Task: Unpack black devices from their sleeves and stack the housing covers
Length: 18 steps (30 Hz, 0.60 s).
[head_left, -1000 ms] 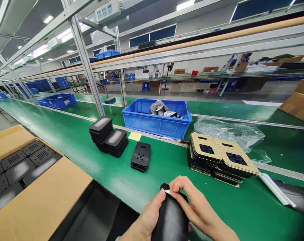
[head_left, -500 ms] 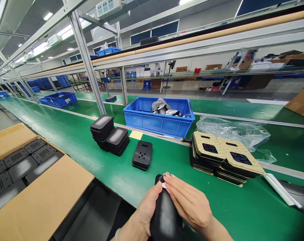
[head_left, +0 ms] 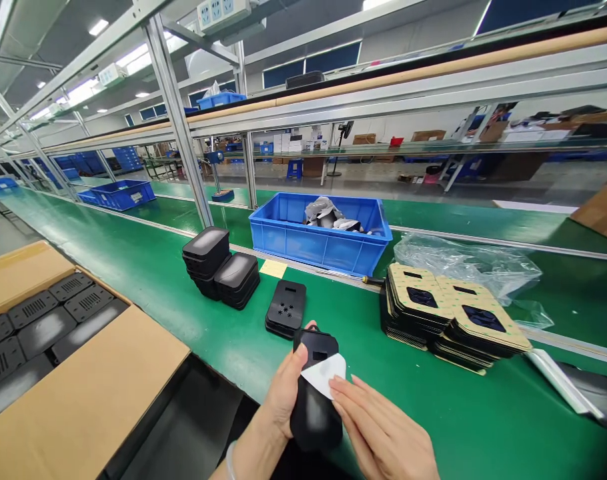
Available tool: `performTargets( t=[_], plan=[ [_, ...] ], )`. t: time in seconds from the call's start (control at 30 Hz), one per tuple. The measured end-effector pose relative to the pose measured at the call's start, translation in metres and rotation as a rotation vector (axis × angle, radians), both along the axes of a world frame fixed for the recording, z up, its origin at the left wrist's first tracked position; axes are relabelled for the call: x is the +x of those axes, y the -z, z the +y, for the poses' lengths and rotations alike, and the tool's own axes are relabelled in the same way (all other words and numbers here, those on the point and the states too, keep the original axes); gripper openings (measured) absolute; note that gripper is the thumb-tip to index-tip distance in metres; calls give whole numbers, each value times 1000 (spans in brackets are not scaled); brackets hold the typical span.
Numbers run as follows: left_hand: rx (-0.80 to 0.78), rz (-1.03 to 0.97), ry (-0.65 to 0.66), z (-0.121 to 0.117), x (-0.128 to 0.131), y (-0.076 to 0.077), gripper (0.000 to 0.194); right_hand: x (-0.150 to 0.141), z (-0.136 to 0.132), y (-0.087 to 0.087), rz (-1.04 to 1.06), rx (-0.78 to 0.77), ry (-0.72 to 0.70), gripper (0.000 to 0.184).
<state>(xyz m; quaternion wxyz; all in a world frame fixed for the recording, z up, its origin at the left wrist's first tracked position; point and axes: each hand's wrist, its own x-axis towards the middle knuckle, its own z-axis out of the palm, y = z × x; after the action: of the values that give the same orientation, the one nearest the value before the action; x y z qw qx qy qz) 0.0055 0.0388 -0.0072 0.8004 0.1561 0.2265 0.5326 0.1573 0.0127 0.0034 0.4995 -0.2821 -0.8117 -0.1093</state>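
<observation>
My left hand [head_left: 286,393] grips a black plastic panel [head_left: 317,427] by its left edge, thumb on its face. The panel has a small rectangular slot near its top end. My right hand [head_left: 383,427] pinches the corner of a protective film [head_left: 328,375], folded back so that its white underside shows. Below the fold the film still lies on the panel. Just beyond my hands a short stack of black panels [head_left: 286,307] with a slot and star-shaped holes lies on the green bench. Two taller stacks of black panels [head_left: 207,257] stand to its left.
A blue bin [head_left: 318,245] with crumpled film stands behind. To the right are stacks of panels with yellow adhesive backing [head_left: 451,307], a clear plastic bag [head_left: 463,257] and a screwdriver [head_left: 371,281]. An open cardboard box [head_left: 83,387] of black housings is at left.
The film's top corner has been pulled down and folded back, baring the panel's upper end and slot. My right hand has moved down and right; the panel faces me more.
</observation>
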Motion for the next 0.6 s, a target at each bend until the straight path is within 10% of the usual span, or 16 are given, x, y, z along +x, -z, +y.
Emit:
performTargets(
  t=[0.6],
  plan=[
    [96,30,-33,28,4,-7,73,-9,42,-7,-24,-14,-40,24]
  ],
)
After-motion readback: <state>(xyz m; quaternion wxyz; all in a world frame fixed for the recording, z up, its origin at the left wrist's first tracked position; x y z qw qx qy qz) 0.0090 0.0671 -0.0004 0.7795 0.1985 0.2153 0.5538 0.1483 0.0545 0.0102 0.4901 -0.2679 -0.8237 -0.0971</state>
